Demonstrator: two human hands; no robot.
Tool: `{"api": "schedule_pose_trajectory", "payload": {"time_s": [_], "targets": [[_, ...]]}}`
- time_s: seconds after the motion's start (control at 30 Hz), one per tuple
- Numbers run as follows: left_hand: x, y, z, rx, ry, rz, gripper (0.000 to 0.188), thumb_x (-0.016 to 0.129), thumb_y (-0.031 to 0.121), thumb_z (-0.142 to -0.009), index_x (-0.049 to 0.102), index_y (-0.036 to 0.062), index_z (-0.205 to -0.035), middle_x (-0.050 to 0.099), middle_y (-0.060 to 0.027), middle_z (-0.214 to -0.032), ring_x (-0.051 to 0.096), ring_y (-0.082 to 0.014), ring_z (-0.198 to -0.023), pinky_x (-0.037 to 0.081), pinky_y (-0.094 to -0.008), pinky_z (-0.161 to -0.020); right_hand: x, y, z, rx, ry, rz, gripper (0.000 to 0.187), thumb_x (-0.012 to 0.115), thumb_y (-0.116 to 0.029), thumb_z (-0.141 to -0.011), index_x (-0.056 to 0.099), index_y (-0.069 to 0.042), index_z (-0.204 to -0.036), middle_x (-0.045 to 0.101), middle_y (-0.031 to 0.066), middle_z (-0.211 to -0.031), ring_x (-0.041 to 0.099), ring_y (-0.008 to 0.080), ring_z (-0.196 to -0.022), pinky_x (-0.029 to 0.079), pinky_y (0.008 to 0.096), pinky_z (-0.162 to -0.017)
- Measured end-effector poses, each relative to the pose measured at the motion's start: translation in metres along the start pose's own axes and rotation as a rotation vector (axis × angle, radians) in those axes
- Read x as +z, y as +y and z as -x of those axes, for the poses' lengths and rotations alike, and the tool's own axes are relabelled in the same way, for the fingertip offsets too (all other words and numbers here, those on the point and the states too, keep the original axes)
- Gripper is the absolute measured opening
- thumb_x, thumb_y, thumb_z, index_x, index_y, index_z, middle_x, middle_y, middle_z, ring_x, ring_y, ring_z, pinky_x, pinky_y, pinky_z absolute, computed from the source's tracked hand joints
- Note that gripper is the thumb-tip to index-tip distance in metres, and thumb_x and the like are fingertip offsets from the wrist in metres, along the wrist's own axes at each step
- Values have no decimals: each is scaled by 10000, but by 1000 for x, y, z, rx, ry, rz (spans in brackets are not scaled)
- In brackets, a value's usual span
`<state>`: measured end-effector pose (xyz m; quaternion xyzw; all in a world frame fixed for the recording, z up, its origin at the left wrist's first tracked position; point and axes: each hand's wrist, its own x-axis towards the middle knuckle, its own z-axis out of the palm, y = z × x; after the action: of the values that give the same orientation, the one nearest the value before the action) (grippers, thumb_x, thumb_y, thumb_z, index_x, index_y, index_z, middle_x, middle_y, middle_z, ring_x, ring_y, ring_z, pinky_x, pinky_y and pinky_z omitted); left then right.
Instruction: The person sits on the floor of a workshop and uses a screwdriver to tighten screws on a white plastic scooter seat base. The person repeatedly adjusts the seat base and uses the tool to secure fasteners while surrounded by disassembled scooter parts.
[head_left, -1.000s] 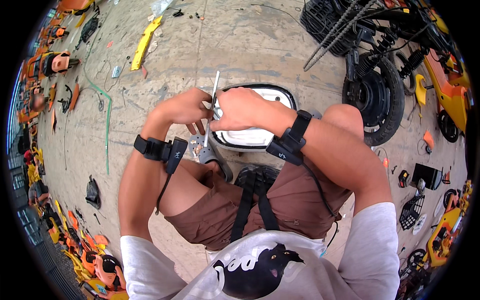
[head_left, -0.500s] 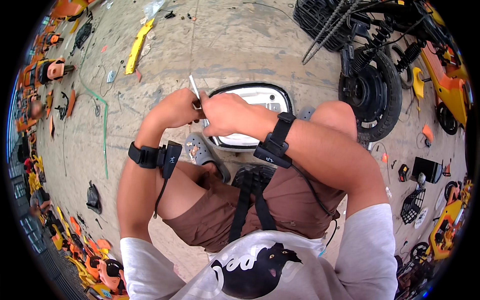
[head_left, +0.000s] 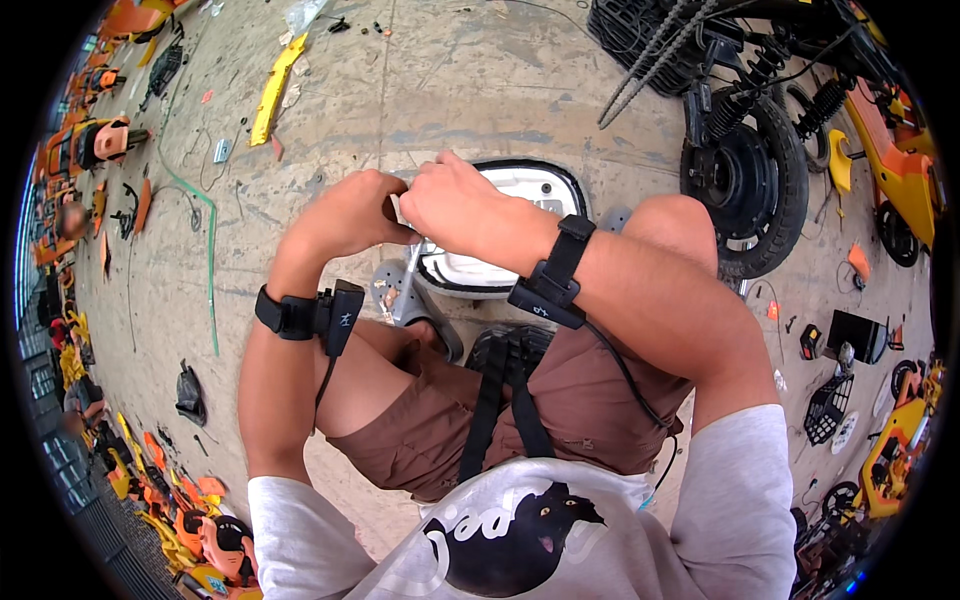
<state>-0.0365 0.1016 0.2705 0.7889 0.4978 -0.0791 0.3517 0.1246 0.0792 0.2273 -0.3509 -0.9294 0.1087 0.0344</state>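
We're working a pale strip [head_left: 408, 275], right hand [head_left: 452, 205] gripping, left hand [head_left: 348, 212] curled, hold unclear; next seemingly needs steadiness.

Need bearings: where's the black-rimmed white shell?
In the head view, the white shell sits above centre, partly behind the right hand, right of the left grey clog.

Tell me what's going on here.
A person's left hand and right hand come together at a thin pale strip, whose lower end shows in front of a grey shoe. How each grips it is hidden. A black-rimmed white shell sits ahead, partly hidden by the right hand.
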Motion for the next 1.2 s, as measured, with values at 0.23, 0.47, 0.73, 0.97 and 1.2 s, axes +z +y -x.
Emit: {"api": "schedule_pose_trajectory", "payload": {"time_s": [0.23, 0.47, 0.73, 0.97, 1.2], "targets": [[-2, 12, 2, -146, 53, 216, 415, 802, 164, -657, 635, -55, -967, 662, -213, -755, 657, -348, -732, 503, -392, -654, 11, 5, 1, 31, 279, 77, 161, 719, -179, -726, 706, -83, -854, 649, 71, -929, 563, 240, -1029, 425, 400, -865], [1, 0, 4, 9, 117, 99, 496, 820, 176, -628, 614, -50, -1018, 668, -204, -791, 647, -343, -717, 498, -392, -643, 9, 2, 2, 70, 250, 21, 288, 742, -215, -720, 685, -45, -945, 608, 102, -1030, 545, 245, -1076, 434, 381, -855], [-3, 3, 6, -8, 32, 104, 555, 770, 40, -691, 525, -74, -1177, 686, -199, -754, 685, -234, -682, 499, -330, -602, 5, -1, 6, 129, 227, -48, 262, 731, -176, -736, 681, -40, -955, 604, 115, -1031, 576, 264, -1031, 468, 396, -805], [-6, 4, 3, -70, -7, 136, 616, 718, -4, -689, 508, -30, -1267, 687, -191, -754, 679, -234, -672, 505, -337, -611, 9, 0, 1, 106, 69, -220, 175, 646, -149, -779, 690, -40, -909, 682, 165, -801, 681, 346, -782, 534, 449, -697], [-4, -2, 10, 0, 3, 265, 669, 652, -41, -680, 485, -28, -1328, 675, -167, -707, 648, -200, -624, 496, -331, -586, 9, -4, 5, -34, 210, -264, 180, 644, -192, -768, 701, -25, -805, 680, 170, -765, 676, 356, -779, 533, 459, -696]]}}
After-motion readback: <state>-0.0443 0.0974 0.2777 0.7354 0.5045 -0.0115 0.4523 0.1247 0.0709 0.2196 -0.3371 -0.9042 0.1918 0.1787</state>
